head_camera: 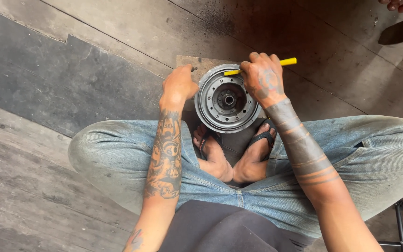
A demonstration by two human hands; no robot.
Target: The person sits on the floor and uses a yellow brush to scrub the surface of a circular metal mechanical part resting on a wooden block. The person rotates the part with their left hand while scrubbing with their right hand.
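A round grey metal wheel hub [225,100] with a ring of bolts and a central hole lies flat in front of my feet, on a small wooden board [190,62]. My left hand [179,86] presses against its left rim, fingers curled. My right hand [261,77] is closed around a yellow-handled tool [287,61] held across the hub's upper right edge; the yellow end sticks out on both sides of the fist, and its working tip is hidden.
I sit cross-legged in blue jeans with black sandals [263,136] on a worn wooden plank floor [47,177]. Another person's toes [399,5] and a dark sandal [402,30] show at the top right. A black metal stand leg [401,219] is at the bottom right.
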